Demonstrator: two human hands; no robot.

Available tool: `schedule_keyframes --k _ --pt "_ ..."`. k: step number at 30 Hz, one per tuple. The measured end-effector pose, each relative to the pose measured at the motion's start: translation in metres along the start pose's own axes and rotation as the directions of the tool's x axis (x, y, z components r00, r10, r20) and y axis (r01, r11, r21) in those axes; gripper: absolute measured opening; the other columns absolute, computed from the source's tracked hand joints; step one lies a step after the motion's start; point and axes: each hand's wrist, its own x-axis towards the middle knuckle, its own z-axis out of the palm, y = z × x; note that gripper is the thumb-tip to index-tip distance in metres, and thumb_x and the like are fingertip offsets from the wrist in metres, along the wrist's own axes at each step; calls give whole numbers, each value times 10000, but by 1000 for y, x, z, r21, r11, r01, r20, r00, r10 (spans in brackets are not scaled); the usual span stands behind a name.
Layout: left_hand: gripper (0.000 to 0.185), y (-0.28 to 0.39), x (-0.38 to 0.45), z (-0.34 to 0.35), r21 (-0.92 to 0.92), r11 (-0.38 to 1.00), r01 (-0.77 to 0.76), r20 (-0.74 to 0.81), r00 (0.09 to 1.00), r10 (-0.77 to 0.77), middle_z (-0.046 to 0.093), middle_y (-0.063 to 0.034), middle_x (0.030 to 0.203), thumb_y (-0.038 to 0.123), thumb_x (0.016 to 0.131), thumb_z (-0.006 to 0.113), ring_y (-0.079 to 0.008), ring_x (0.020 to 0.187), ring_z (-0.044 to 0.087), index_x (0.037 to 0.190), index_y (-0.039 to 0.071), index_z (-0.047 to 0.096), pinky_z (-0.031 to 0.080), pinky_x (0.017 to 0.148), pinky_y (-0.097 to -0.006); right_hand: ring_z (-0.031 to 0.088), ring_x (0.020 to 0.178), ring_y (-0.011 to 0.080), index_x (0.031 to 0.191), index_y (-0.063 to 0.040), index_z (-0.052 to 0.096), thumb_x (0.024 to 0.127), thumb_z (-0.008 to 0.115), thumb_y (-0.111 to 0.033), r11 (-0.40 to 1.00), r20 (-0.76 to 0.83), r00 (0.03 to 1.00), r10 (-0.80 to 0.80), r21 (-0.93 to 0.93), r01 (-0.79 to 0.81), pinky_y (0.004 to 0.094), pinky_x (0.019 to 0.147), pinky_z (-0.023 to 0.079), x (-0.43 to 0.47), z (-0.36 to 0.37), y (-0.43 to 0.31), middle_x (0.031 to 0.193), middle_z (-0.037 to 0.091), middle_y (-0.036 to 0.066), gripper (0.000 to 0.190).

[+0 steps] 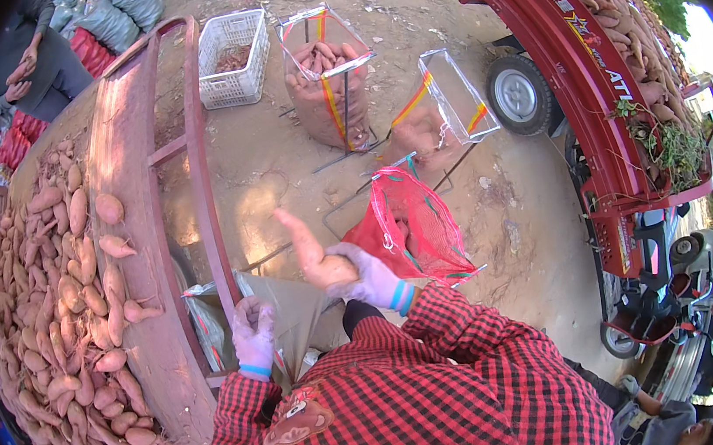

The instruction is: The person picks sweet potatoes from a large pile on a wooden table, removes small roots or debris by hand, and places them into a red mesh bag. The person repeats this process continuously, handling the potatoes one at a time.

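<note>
My right hand (373, 280), in a pale purple knit glove, grips the thick end of a long, crooked sweet potato (308, 248). The thin end points up and away from me. My left hand (253, 337), gloved alike, is beside the red metal rail (202, 161) of a cart bed; its fingers are loosely curled and nothing shows in them. Below and between the hands, a pale mesh sack (288, 313) gapes. Just beyond my right hand, a red mesh bag (427, 231) stands with its mouth spread, sweet potatoes dimly visible through the net.
Sweet potatoes (71, 321) heap along the wooden cart bed (124, 150) at left. Beyond stand a white plastic crate (235, 81), a filled mesh sack (330, 107) and a partly filled one (425, 129) on frames. A loaded red three-wheeler (598, 83) is at right. Another person (42, 67) holds a sweet potato.
</note>
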Motion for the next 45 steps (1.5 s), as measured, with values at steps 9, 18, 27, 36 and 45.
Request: schedule_keyframes --k 9,18,27,36,45 --pt "632 -32 -15 -27 866 468 -174 83 975 208 412 -224 1316 143 727 751 -401 1248 403 1280 41 462 344 1053 -477 586 1054 203 1270 -18 555 685 859 -216 943 -697 710 -97 -293 -158 335 938 471 62 -367 54 1167 622 125 688" --pt "593 -32 -1 -8 805 591 -55 -43 988 150 385 -222 1286 72 704 722 -398 1227 396 1240 47 470 334 1052 -478 533 1213 280 1339 -120 525 809 703 -196 439 -811 518 271 -374 -817 380 1006 438 139 -503 144 1316 562 152 565" --pt "478 -23 -21 -19 747 656 -111 -68 968 242 459 -222 1238 26 741 682 -390 1168 476 1186 26 508 402 1008 -442 346 1403 296 1433 -125 421 847 569 -169 -6 -763 560 322 -594 -805 423 1123 332 138 -391 125 1548 305 135 605" --pt "341 -47 -108 -132 555 810 186 -542 821 183 620 -192 1075 153 824 668 -348 1056 585 1134 37 586 468 929 -425 583 1033 258 1326 -12 485 913 594 -88 790 -399 917 20 -556 -259 359 891 473 104 -246 171 1217 592 154 434" --pt "615 -135 -110 -354 417 678 605 -868 486 100 481 -255 1356 252 805 664 -371 1279 455 1325 -12 469 371 1081 -426 544 1123 249 1388 -7 415 899 623 -130 807 226 974 -6 -574 138 374 938 465 14 57 67 1303 532 155 545"
